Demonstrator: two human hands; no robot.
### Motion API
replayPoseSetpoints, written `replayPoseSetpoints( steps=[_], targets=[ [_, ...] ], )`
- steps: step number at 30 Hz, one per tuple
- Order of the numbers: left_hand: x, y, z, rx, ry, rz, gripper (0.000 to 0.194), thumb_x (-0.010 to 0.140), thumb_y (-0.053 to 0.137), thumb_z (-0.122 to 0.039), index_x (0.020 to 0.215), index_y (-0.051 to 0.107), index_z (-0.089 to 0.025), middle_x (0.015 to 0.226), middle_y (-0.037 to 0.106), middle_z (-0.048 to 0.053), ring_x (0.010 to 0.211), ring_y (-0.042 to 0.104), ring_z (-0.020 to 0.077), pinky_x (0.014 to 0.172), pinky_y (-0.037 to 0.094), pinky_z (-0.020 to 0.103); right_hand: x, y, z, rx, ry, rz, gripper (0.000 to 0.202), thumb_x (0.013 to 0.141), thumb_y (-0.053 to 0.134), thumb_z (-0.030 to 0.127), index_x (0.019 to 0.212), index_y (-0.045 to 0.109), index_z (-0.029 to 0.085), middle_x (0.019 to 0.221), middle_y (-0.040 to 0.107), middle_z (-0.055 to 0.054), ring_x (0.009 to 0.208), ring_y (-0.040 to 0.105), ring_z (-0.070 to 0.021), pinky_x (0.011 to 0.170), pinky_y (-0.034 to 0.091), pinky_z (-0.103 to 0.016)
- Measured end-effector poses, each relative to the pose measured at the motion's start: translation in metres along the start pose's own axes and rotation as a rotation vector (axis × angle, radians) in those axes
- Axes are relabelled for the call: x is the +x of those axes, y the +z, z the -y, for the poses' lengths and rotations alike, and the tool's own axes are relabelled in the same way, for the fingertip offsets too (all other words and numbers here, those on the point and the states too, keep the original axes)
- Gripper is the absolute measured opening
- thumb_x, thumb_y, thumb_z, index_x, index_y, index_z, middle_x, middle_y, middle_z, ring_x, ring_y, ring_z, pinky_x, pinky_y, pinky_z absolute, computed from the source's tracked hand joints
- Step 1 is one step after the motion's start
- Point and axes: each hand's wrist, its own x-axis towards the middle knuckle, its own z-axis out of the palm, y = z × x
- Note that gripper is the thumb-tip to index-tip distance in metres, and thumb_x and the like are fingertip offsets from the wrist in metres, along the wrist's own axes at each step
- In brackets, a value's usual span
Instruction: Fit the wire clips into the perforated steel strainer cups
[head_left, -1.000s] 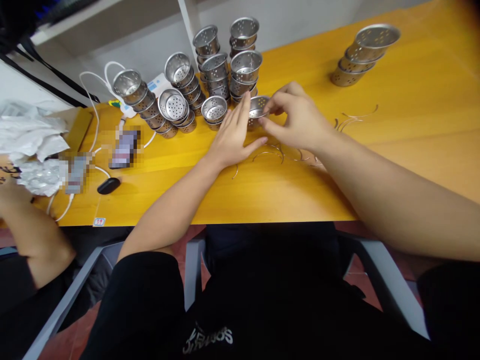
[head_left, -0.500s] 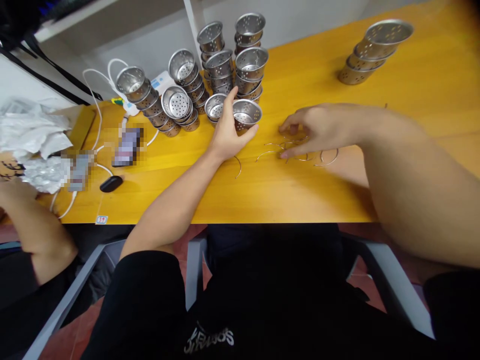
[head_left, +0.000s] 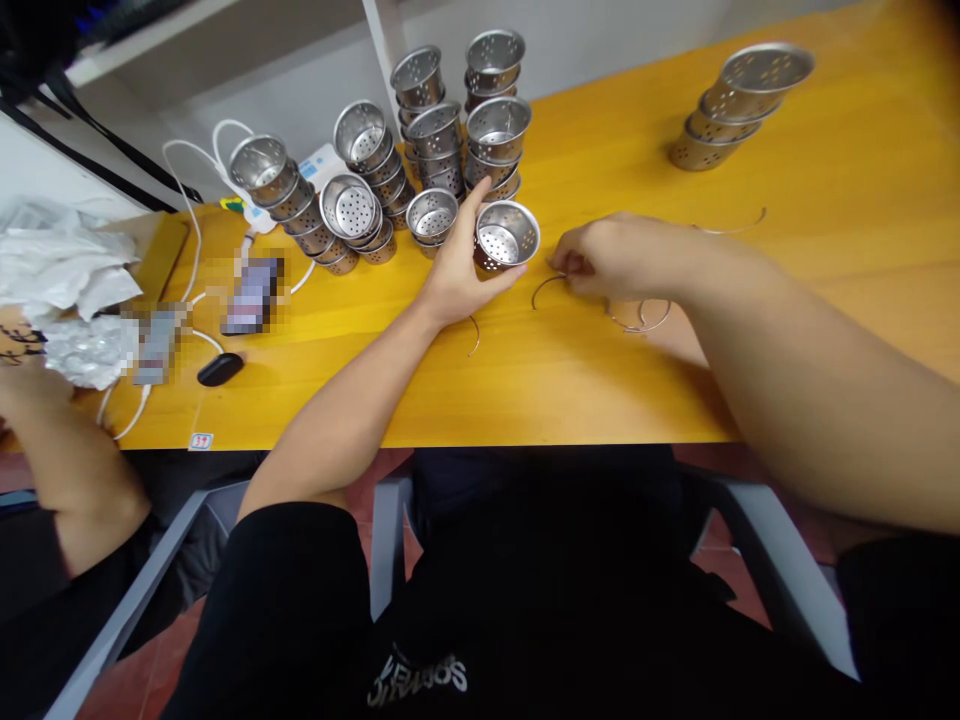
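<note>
A perforated metal cup [head_left: 508, 237] is in my left hand [head_left: 454, 276], fingers behind it and thumb along its near side. Its open mouth is tilted toward me. My right hand [head_left: 616, 252] is closed in a pinch just right of the cup, with a thin curved wire [head_left: 546, 284] coming out from its fingertips. Below that hand lie more curved wires [head_left: 649, 316] on the yellow table [head_left: 555, 390]. One single wire [head_left: 475, 338] rests under my left wrist, and another wire [head_left: 731, 229] lies beyond my right forearm.
Several stacks of perforated cups [head_left: 437, 135] stand at the back left, with a separate cup stack [head_left: 724, 115] at the back right. Phones [head_left: 253, 296], white cables, a black oval object [head_left: 220, 369] and plastic bags [head_left: 67, 265] are on the left, beside another person's arm [head_left: 82, 460].
My left hand has tipped the cup toward me and shifted it slightly right. My right fingers have drawn together on a wire and moved slightly left. A wire beyond my right forearm now shows more.
</note>
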Motion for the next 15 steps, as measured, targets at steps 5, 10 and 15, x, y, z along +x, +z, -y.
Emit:
replayPoseSetpoints(
  steps=[5,10,15],
  targets=[
    [0.001,0.0,0.001,0.039,0.001,-0.028,0.125,0.12,0.043,-0.081,0.197,-0.037,-0.024,0.219,0.011,0.019,0.209,0.013,0.0382,0.173,0.012,0.062,-0.002,-0.001,0.02,-0.161,0.083,0.04,0.03,0.1,0.076,0.018,0.128,0.083,0.023,0.125,0.087,-0.02,0.116,0.083,-0.0425,0.099,0.064,-0.052],
    [0.0,0.0,0.004,0.074,0.058,0.037,0.12,0.123,0.04,-0.083,0.198,-0.035,-0.027,0.22,0.011,0.017,0.209,0.013,0.0384,0.173,0.013,0.061,-0.001,-0.005,0.022,-0.187,0.067,0.043,0.022,0.1,0.075,0.022,0.121,0.083,0.024,0.12,0.087,-0.019,0.109,0.081,-0.0395,0.094,0.064,-0.049],
    [-0.002,-0.002,0.001,0.032,0.056,0.039,0.117,0.122,0.035,-0.086,0.201,-0.027,-0.027,0.216,0.023,0.022,0.206,0.026,0.0403,0.17,0.021,0.065,-0.002,-0.01,0.007,-0.194,0.05,0.063,0.004,0.102,0.077,0.024,0.102,0.081,0.025,0.108,0.086,-0.014,0.092,0.075,-0.0322,0.085,0.059,-0.046]
  ],
)
